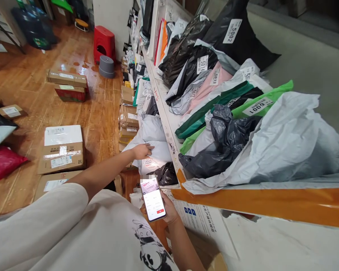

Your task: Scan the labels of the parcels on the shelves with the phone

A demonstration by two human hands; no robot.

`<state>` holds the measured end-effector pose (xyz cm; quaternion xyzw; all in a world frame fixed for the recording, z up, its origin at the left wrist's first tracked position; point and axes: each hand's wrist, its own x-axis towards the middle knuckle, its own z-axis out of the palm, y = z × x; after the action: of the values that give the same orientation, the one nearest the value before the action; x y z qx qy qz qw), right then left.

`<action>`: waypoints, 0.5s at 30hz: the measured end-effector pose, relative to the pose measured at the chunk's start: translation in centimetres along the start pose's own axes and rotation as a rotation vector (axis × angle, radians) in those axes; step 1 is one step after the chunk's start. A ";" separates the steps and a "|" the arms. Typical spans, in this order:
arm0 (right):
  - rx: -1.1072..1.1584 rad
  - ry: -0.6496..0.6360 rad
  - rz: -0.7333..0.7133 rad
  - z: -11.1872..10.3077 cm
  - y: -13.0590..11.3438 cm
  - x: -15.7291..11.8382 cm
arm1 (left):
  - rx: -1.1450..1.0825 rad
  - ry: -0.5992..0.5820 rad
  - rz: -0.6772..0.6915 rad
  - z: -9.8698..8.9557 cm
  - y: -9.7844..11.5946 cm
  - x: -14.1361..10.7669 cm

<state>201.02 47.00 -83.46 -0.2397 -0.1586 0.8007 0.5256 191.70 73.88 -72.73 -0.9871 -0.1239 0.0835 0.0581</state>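
My right hand (169,209) is wrapped round a smartphone (154,199), its lit screen facing up, with a red button near the bottom. Beyond it, my left hand (142,151) grips a white plastic mailer bag (159,150) on the lower shelf level, fingers against its surface. A bright patch of light falls on a printed label (150,165) on the white plastic just above the phone. Beside that label lies a black plastic bag (166,174).
On the upper shelf (165,120) stand several numbered mailer bags, among them a green bag (260,105) and a large white bag (285,139). Cardboard boxes (61,150), a red stool (104,43) and a grey stool (106,66) stand on the wooden floor to the left.
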 end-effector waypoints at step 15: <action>0.038 0.000 0.007 0.5 -0.3 -0.1 | -0.033 0.002 0.000 0.1 -0.2 0.0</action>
<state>201.00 47.04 -82.84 -0.2305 -0.1426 0.8052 0.5274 191.57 74.11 -72.83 -0.9879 -0.1255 0.0805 0.0418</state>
